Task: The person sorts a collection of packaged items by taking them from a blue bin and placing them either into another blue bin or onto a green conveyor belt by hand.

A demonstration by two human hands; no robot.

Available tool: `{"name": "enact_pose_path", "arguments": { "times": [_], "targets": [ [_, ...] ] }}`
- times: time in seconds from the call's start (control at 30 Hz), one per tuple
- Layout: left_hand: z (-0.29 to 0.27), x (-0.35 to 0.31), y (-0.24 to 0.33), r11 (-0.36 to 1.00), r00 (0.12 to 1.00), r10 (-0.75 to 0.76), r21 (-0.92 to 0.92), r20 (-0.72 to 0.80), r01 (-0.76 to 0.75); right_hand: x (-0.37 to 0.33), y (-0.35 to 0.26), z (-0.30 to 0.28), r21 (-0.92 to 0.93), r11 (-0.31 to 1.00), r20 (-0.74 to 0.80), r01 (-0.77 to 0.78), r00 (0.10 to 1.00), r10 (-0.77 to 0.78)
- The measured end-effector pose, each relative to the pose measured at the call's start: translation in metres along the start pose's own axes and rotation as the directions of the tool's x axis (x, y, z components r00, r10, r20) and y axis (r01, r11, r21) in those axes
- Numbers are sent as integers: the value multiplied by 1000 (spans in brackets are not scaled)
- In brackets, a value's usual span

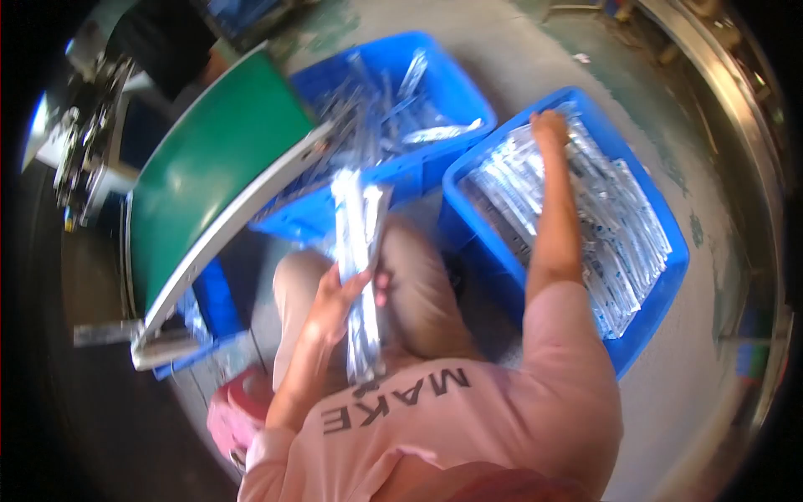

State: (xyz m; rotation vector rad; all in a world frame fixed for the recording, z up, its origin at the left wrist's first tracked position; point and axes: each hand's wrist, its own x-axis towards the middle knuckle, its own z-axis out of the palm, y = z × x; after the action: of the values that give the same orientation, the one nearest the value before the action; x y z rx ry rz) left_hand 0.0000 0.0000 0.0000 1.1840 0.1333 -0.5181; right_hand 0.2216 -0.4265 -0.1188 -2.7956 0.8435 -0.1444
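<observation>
Silver packet bundle (353, 222): long, thin, shiny; runs from the lap up toward 12 o'clock, just left of centre, between the knees.
Left hand (341, 305): 8 o'clock, near centre; fingers wrapped around the bundle, firm hold.
Right hand (549, 130): 2 o'clock, arm stretched out, at the far end of the right bin, over the packets; fingers small and blurred, cannot tell if gripping.
Right bin (481, 247): blue plastic, 3 o'clock; filled with silver-and-blue packets (623, 243), mostly side by side.
Far bin (401, 177): blue, 12 o'clock; loose clear and silver packets (368, 109) lying crisscross.
Green-topped table (222, 171): 10 o'clock, pale edge; overlaps the far bin's left side, hiding part.
In the way: right forearm crosses the right bin, covering some packets; bundle's upper end blocks a bit of the far bin's near wall.
Blue crate (216, 293): 8 to 9 o'clock, partly hidden under the table.
Pink item (234, 418): 7 to 8 o'clock, beside the left arm; kind unclear.
Metal rail (719, 79): 2 o'clock, at the rim.
Person in dark clothing (163, 42): 10 to 11 o'clock, beyond the table.
</observation>
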Motion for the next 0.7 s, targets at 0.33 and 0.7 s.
{"name": "enact_pose_path", "arguments": {
  "times": [0.33, 0.7],
  "targets": [
    [17, -16, -23, 989, 994, 109, -105, 14, -107, -323, -104, -76, 998, 48, 60, -38, 754, -654],
    [-6, -34, -28, 993, 996, 93, -73, -11, -93, -347, -123, -91, 935, 4, 275, -355, 716, -642]
  ]
}}
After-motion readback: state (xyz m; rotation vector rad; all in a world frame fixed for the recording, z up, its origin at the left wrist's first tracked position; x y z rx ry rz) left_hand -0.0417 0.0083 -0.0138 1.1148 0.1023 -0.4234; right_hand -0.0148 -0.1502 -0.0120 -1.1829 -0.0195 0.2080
